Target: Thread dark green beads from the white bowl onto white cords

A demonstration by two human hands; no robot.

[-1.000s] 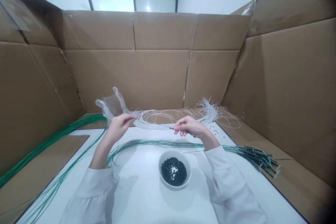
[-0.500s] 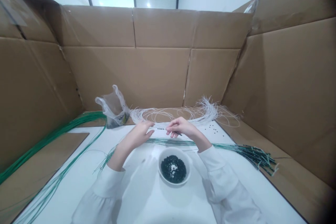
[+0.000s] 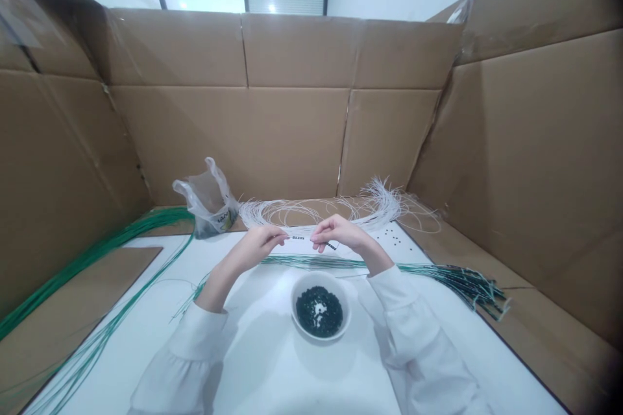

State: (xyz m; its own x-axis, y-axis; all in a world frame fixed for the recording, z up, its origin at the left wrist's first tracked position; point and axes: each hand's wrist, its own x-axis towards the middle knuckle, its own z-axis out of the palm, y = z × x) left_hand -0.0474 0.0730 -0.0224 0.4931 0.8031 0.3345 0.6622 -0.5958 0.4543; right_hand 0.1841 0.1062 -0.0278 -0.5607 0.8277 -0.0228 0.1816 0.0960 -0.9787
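Note:
Between my hands runs a thin string with small dark beads [image 3: 298,238] on it. My left hand [image 3: 261,244] pinches the string at its left side, fingers pressed together. The fingertips of my right hand [image 3: 335,233] are closed on the string on the other side, and a short row of dark beads hangs below them. A white bowl [image 3: 321,336] of small dark green or black beads stands on the white table just below the hands. Green strands [image 3: 316,262] lie across the table between the hands and the bowl.
A loose coil of white strands [image 3: 384,204] lies behind the hands. The clear plastic bag [image 3: 209,204] stands back left. Long green strands [image 3: 111,240] curve along the left. Beaded strand ends [image 3: 467,282] lie right, near scattered beads [image 3: 395,240]. Cardboard walls [image 3: 224,136] enclose the table.
My left hand's fingers, apart before, have closed on the string. My right hand has shifted slightly away from the beads in the middle. The whole view has moved a little.

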